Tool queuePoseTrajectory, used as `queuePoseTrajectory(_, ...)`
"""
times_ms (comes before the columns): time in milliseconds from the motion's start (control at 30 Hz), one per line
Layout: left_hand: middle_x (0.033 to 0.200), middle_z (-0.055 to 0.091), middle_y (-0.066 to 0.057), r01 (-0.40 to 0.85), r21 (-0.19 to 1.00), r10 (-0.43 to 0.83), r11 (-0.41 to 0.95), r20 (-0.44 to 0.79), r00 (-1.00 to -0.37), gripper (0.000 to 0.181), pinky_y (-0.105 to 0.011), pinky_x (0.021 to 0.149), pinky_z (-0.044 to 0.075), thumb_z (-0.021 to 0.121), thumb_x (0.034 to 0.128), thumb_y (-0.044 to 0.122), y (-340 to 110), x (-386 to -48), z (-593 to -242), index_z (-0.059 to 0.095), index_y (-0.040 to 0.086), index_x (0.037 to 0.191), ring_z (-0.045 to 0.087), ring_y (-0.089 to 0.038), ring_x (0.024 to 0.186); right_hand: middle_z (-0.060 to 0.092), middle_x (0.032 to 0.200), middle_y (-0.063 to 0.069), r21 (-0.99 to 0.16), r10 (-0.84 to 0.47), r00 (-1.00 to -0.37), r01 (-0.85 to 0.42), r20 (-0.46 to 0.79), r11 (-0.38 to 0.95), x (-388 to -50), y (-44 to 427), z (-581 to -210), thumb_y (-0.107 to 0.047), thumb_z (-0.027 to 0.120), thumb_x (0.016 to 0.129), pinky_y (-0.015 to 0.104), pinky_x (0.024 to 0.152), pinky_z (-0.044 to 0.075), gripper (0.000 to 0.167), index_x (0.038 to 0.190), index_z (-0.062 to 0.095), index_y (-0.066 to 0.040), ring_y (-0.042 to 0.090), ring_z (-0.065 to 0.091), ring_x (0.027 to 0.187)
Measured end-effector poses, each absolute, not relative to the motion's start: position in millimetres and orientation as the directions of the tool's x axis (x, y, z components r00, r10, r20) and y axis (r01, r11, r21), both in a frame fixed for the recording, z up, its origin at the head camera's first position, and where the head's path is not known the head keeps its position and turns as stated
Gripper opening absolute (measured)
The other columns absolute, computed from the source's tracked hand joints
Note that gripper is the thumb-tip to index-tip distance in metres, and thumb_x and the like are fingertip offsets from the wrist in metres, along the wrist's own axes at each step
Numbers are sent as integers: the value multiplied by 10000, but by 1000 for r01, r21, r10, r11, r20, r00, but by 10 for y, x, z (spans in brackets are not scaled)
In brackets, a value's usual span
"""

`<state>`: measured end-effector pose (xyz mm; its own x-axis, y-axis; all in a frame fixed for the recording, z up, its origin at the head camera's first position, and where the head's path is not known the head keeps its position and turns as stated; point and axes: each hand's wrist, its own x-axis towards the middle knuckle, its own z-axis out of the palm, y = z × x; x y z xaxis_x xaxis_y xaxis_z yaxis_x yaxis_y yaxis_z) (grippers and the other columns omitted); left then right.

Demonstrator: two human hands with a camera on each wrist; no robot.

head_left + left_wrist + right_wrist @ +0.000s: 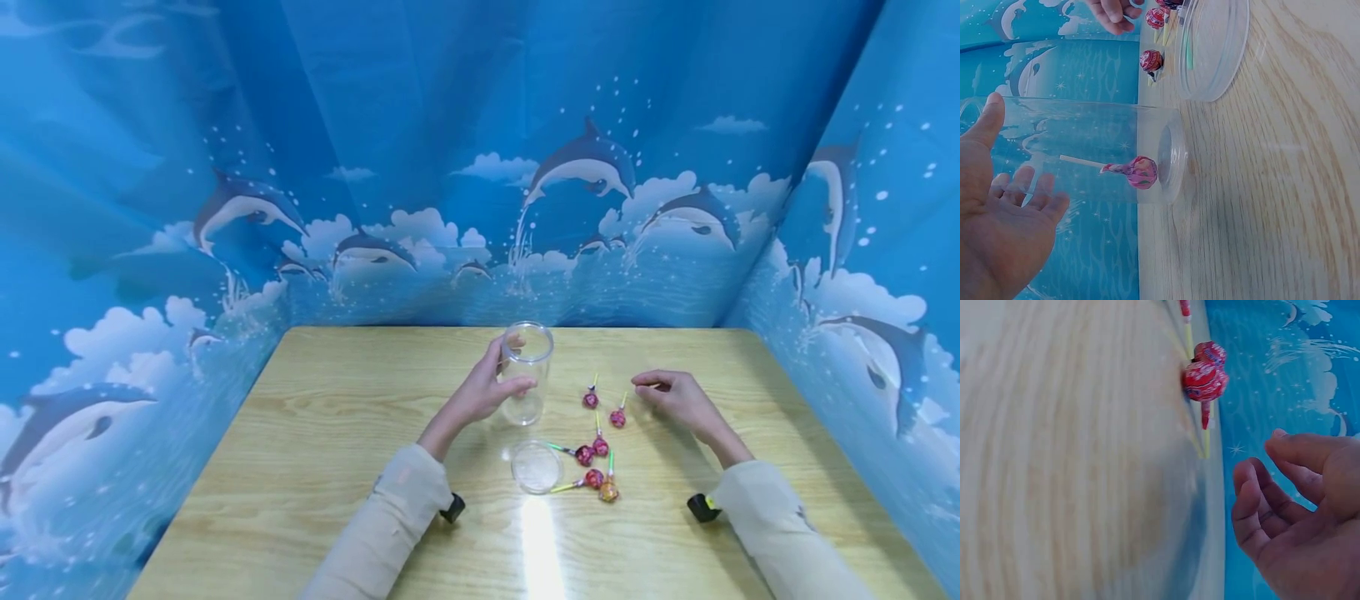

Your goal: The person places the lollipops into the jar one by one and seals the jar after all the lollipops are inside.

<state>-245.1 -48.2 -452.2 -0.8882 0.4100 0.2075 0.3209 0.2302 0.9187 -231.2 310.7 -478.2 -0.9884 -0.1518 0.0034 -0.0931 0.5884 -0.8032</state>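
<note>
A clear plastic jar (527, 400) stands on the table with its mouth up, held by my left hand (487, 387), whose thumb and fingers go round its side. Through the jar wall, a pink-wrapped lollipop (1142, 172) shows inside near the bottom, stick up. My right hand (678, 400) hovers over the table to the right of the lollipops, fingers loosely bent and holding nothing. Nearest to it lies a red-wrapped lollipop (617, 418) with a yellow stick; another lollipop (590, 400) lies just left of that one.
A round clear lid (536, 467) lies in front of the jar. Several more lollipops lie right of the lid, among them an orange one (608, 492) with a green stick. A blue dolphin-print curtain (420, 167) surrounds the wooden table (337, 417) at the back and sides.
</note>
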Motion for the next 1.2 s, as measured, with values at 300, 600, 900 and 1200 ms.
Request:
queuePoseTrajectory(300,1558,443,-162,312,920,412,236,196,-890,796,-499,1223,319,779,941,167,-484,-2452,-4512,311,31,1570,404,-361,1454,704,944,175,-805,-220,-975,-103,-34,584,-2375,3065,-4896,-7,651,974,248,554,529,298,1240,650,128,172,595,705)
queuePoseTrajectory(600,1553,451,-155,320,917,405,240,205,-891,788,-501,1221,321,788,934,208,-482,-2461,-4541,335,68,1563,408,-357,1452,716,1033,198,-717,-275,-961,-204,17,667,-2403,3028,-4954,25,702,900,275,716,538,259,1154,711,80,212,620,856)
queuePoseTrajectory(900,1559,446,-147,313,918,399,244,199,-895,797,-505,1225,314,783,941,228,-484,-2459,-4536,323,68,1572,398,-353,1459,691,1025,176,-652,-319,-947,-262,33,712,-2415,3001,-4943,64,703,878,423,784,564,226,1094,758,26,303,617,914)
queuePoseTrajectory(1200,1564,439,-158,305,917,395,256,188,-899,781,-501,1219,325,780,940,210,-476,-2442,-4548,330,78,1565,397,-361,1460,698,956,124,-600,-324,-946,-277,32,751,-2382,3075,-4956,27,736,877,472,787,572,149,1019,778,6,291,623,886)
